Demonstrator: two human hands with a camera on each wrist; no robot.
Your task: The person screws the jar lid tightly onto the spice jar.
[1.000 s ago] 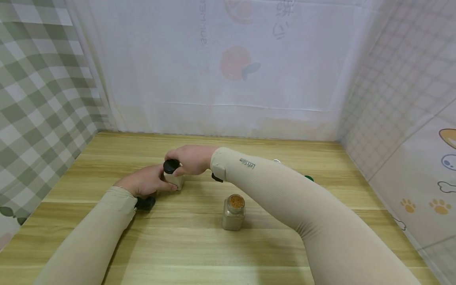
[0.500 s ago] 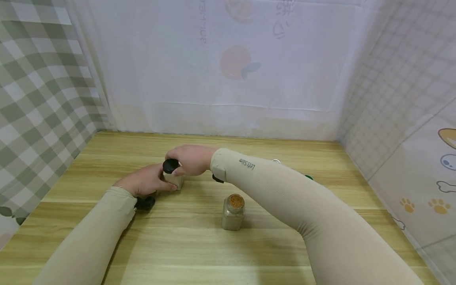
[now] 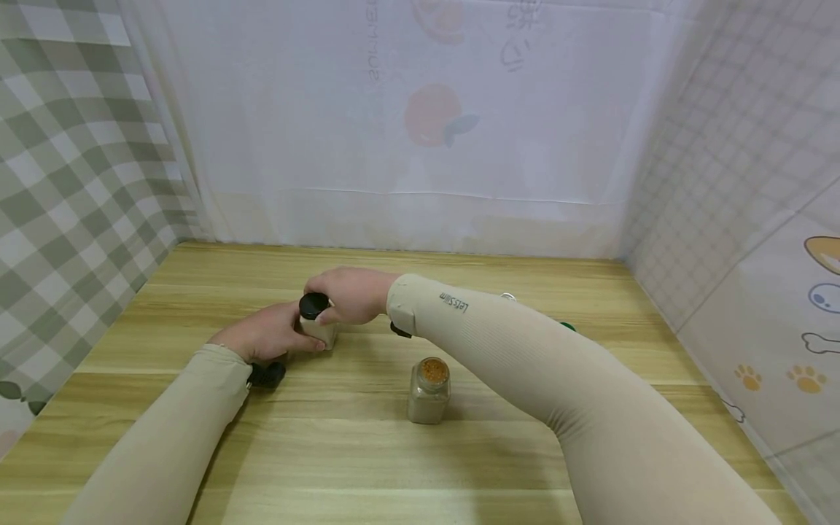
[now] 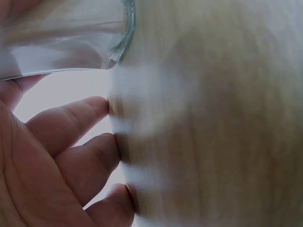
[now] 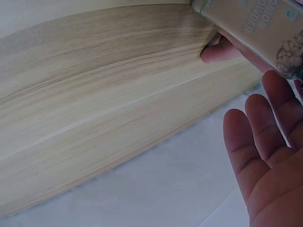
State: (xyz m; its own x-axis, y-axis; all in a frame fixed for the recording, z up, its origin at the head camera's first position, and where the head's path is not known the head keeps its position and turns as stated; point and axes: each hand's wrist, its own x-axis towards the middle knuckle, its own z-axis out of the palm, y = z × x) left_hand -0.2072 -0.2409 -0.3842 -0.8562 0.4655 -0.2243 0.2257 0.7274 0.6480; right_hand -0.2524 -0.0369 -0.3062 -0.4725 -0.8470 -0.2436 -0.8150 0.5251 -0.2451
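Note:
A square glass spice jar point(image 3: 323, 335) with a black lid point(image 3: 314, 306) stands at the left of the table. Its label, reading as onion powder, shows on the jar point(image 5: 253, 23) in the right wrist view. My left hand point(image 3: 272, 332) grips the jar's body from the left side. Over the top comes my right hand point(image 3: 357, 293), pinching the lid between thumb and fingers. In the left wrist view, glass point(image 4: 66, 40) shows above my lower fingers point(image 4: 90, 165), whose tips meet the tabletop.
An uncapped glass jar point(image 3: 426, 401) of orange-brown spice stands near the middle, close under my right forearm. Behind that forearm, a green round edge point(image 3: 568, 327) and a small silvery rim point(image 3: 508, 297) peek out. Fabric walls point(image 3: 420, 219) bound the wooden table point(image 3: 315, 459).

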